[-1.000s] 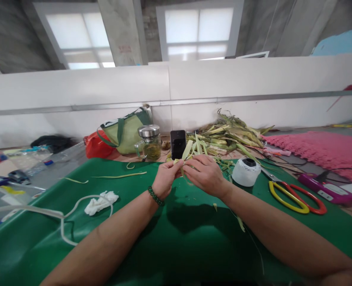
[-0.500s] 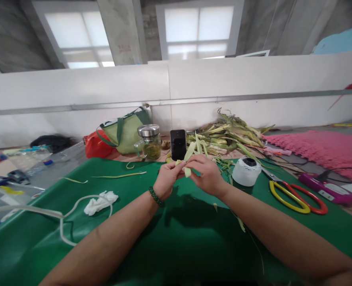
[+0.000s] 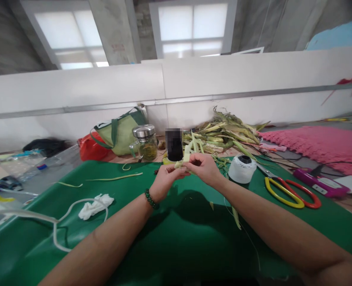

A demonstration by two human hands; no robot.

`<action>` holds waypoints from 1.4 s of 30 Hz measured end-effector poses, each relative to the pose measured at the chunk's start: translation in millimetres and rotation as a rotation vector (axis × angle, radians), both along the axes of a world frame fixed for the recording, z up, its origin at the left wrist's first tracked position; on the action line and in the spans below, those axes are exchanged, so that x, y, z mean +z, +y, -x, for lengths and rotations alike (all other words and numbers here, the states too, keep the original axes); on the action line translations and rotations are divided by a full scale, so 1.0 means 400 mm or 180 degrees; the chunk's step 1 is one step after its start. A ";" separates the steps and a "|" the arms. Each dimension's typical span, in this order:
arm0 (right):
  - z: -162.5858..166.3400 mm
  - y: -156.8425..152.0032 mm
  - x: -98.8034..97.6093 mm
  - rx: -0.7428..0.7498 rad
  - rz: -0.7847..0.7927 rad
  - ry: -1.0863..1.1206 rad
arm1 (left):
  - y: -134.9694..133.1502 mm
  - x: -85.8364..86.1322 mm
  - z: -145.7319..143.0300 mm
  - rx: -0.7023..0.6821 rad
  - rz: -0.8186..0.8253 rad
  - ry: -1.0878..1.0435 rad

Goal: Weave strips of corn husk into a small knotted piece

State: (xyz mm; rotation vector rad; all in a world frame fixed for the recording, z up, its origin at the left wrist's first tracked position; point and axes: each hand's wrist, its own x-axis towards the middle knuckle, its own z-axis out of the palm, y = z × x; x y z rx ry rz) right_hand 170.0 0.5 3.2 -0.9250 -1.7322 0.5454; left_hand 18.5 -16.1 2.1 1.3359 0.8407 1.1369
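Beyond the pinched strip [image 3: 187, 152], a jar [image 3: 144, 142] holds greenish contents [image 3: 149, 151].

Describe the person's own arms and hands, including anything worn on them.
No sleeve shows on either forearm. The left hand is gloveless, with a dark green beaded bracelet around its wrist. The right hand is gloveless too, its wrist unadorned.

Green mat [image 3: 178, 242] open between forearms [image 3: 107, 234]; phone [image 3: 175, 147] blocks way beyond fingers [image 3: 193, 167]; spool [image 3: 241, 171], scissors [image 3: 289, 192] crowd right.
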 end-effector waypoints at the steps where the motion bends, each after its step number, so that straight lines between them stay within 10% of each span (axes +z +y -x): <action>1: 0.000 0.001 -0.001 -0.0003 -0.0001 -0.0007 | -0.001 0.001 0.000 0.0042 -0.0086 0.0115; 23: -0.031 0.017 0.008 -0.0074 0.0144 -0.0527 | 0.005 0.020 0.020 -0.0154 0.0298 -0.0052; 34: -0.043 0.007 0.028 0.1164 0.0974 -0.0328 | 0.034 0.024 0.053 -0.0431 0.0731 -0.0257; 42: -0.036 -0.006 0.036 0.0631 0.1042 -0.0038 | 0.041 0.021 0.063 -0.0613 0.0708 -0.0108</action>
